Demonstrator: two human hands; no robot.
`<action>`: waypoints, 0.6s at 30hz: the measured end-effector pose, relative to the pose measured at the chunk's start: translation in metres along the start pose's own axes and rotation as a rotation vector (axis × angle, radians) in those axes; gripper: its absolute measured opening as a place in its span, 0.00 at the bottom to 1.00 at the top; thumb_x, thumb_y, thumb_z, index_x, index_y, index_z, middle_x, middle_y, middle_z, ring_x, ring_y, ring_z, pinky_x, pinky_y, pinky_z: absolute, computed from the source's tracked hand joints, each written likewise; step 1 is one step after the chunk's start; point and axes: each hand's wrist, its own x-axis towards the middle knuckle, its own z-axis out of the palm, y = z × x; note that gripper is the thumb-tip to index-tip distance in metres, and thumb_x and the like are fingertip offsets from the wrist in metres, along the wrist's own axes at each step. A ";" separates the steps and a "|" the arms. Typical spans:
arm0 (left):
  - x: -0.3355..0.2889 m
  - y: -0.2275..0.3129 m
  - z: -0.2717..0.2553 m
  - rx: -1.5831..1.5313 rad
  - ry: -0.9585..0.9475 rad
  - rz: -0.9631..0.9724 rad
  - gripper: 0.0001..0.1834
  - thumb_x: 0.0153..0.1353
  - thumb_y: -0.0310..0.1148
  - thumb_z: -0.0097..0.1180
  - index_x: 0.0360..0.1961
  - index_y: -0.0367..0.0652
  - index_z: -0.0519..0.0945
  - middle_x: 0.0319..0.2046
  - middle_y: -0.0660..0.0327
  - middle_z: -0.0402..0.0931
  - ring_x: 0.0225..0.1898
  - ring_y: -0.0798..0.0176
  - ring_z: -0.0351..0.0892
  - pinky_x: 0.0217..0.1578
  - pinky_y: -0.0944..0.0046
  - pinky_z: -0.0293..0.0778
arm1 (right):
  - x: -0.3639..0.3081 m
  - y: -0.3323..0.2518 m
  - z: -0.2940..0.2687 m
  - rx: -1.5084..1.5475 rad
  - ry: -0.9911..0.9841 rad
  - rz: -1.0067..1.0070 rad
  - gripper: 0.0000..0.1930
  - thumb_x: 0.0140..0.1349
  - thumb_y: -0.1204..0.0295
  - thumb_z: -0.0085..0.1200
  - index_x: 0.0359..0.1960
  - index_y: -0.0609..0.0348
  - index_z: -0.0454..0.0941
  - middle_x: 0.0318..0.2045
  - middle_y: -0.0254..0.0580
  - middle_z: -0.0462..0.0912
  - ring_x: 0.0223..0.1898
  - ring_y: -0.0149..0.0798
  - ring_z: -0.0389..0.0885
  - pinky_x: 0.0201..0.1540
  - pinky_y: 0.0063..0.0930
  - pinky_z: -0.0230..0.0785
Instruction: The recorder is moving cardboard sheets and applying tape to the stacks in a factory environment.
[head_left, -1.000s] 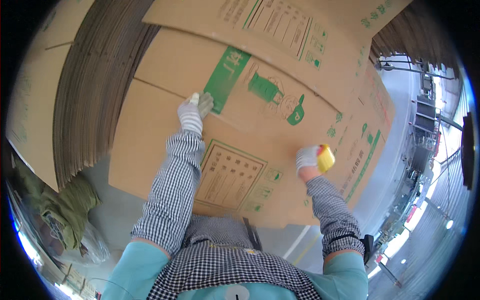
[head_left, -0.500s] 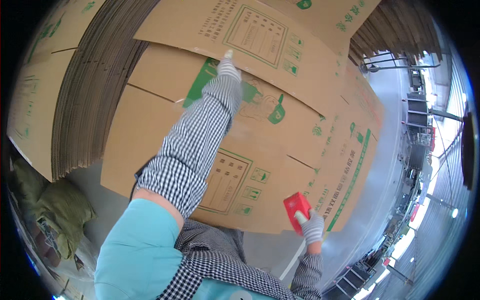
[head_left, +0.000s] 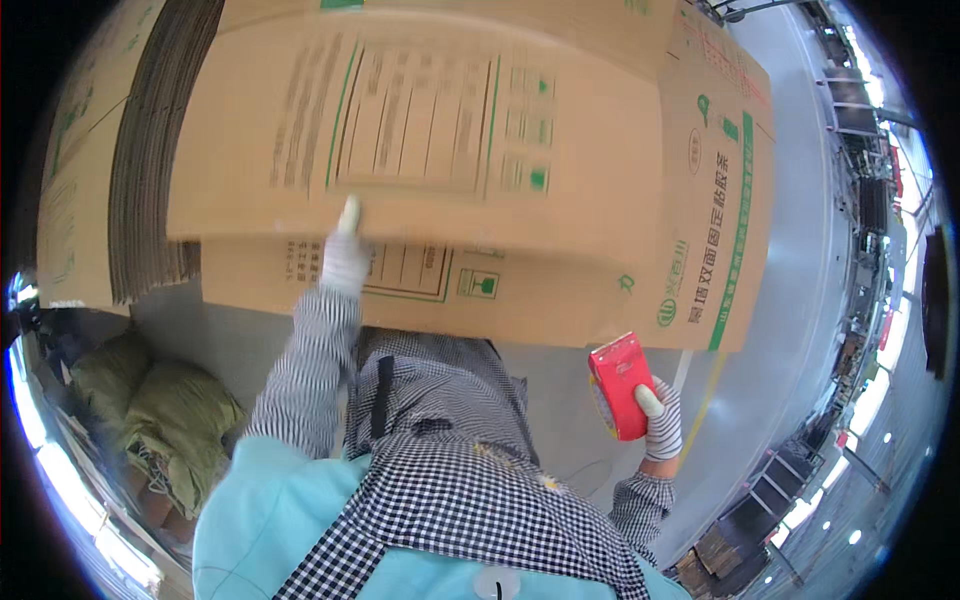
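Observation:
My left hand (head_left: 346,258), in a striped glove with pale fingertips, is closed on the near edge of a flattened cardboard box (head_left: 420,215). Its thumb lies on top; the other fingers are hidden under the sheet. That sheet is smeared by motion and overlaps another printed flat cardboard box (head_left: 560,285) beneath it. Off to the right, beyond the cardboard's near edge, my right hand (head_left: 662,425) is wrapped round a red box-shaped object (head_left: 628,385). One side of that object looks pale and yellowish; its kind is unclear.
A tall stack of flattened cardboard boxes (head_left: 160,150) stands at the left. Olive-green sacks (head_left: 185,420) lie on the floor below it. On the right runs a grey floor (head_left: 790,250) with a yellow line, and racks (head_left: 850,110) line its far side.
My left hand has drawn the upper cardboard sheet toward me, so it now covers more of the one below. My right hand still holds the red object, slightly farther right.

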 end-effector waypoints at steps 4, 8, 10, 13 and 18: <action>-0.134 -0.047 0.014 -1.294 0.120 -0.540 0.31 0.66 0.42 0.57 0.64 0.35 0.65 0.55 0.47 0.74 0.54 0.49 0.76 0.56 0.53 0.73 | -0.011 0.004 0.000 0.048 -0.087 -0.091 0.23 0.57 0.60 0.62 0.44 0.70 0.78 0.32 0.41 0.84 0.31 0.31 0.81 0.35 0.25 0.75; -0.183 -0.072 0.023 -1.261 0.067 -0.788 0.35 0.66 0.54 0.53 0.60 0.34 0.69 0.52 0.49 0.76 0.49 0.51 0.79 0.49 0.56 0.79 | -0.014 0.001 -0.002 -0.210 -0.094 -0.232 0.20 0.57 0.61 0.58 0.41 0.69 0.80 0.31 0.36 0.82 0.30 0.27 0.76 0.33 0.23 0.69; -0.181 -0.039 0.028 -1.042 0.054 -0.740 0.39 0.61 0.61 0.55 0.60 0.38 0.70 0.50 0.47 0.77 0.47 0.50 0.79 0.47 0.53 0.79 | -0.018 0.005 -0.015 -0.333 -0.086 -0.277 0.18 0.57 0.63 0.56 0.39 0.68 0.81 0.29 0.33 0.80 0.30 0.25 0.73 0.33 0.22 0.66; -0.165 -0.079 0.099 -1.907 0.107 -0.857 0.46 0.60 0.66 0.51 0.69 0.43 0.60 0.64 0.49 0.65 0.63 0.44 0.65 0.64 0.45 0.62 | -0.043 -0.003 0.004 -0.265 -0.129 -0.380 0.21 0.57 0.59 0.56 0.39 0.68 0.81 0.28 0.33 0.80 0.30 0.25 0.73 0.34 0.23 0.66; -0.159 -0.009 0.123 -1.939 0.179 -0.756 0.33 0.59 0.36 0.66 0.63 0.41 0.67 0.61 0.54 0.70 0.60 0.47 0.70 0.60 0.46 0.69 | -0.035 0.039 -0.024 -0.304 -0.209 -0.450 0.26 0.56 0.52 0.60 0.38 0.68 0.81 0.28 0.37 0.82 0.29 0.29 0.77 0.32 0.26 0.70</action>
